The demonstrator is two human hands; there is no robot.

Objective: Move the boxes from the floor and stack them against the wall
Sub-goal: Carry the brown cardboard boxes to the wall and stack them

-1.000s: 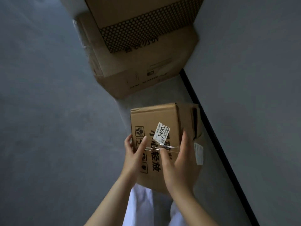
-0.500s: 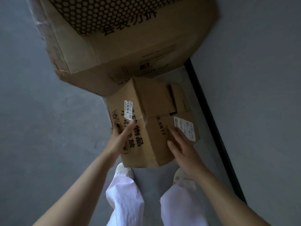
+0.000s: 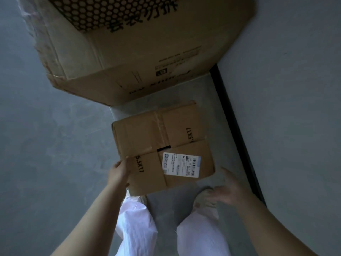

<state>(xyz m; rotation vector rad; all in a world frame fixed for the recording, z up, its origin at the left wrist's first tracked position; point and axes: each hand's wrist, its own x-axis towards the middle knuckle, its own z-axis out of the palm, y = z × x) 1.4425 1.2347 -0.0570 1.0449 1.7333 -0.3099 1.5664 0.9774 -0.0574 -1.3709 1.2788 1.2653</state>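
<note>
Small box at frame centre, brown cardboard, top face to camera, taped seam across it. White shipping label on the top toward 4 o'clock, print too small to read. "5.5X17" stamped twice on the flaps, one stamp partly cut at the edge. Near edge over the feet; cannot tell whether resting on the floor or held just above it.

Left hand at 8 o'clock of small box, on its left edge. Grip clasping that edge: thumb over the top, fingers hidden behind the side.

Right hand at 4 o'clock of small box, off the cardboard, near the lower right corner. Grip spread, fingers loose and apart, holding nothing. Motion-blurred, fingertip detail lost.

Large box at 12 o'clock of small box, close by, a narrow strip of floor between them. Right side against the wall. Faint print on the near face, unreadable. Honeycomb-print box stacked on top, cut off by the upper frame edge, black characters only partly in view. Clear plastic wrap at 11 o'clock along the stack's left side, blurry.

Wall filling 3 o'clock, black skirting strip along its base, apart from small box.

White trousers at 6 o'clock, cut by the lower edge. Pale shoe partly hidden under right hand; other shoe almost wholly hidden by small box.
</note>
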